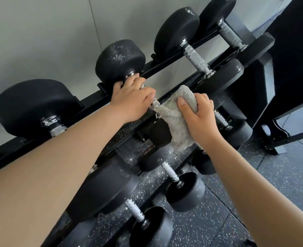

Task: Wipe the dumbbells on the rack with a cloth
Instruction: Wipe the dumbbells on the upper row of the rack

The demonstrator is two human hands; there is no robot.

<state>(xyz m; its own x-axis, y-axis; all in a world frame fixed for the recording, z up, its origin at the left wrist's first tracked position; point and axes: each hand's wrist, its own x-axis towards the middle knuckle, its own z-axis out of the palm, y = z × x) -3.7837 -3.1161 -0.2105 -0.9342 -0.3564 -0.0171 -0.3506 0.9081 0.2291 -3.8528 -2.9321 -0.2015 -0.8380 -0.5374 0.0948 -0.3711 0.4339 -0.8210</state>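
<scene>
Left hand (131, 98) gripping dumbbell (120, 59), right hand (200, 114) clutching cloth (175, 122)

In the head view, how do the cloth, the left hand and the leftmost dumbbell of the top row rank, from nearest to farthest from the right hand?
1. cloth, gripped in the right hand itself.
2. left hand, just to the left, on the handle.
3. leftmost dumbbell, at the far left.
</scene>
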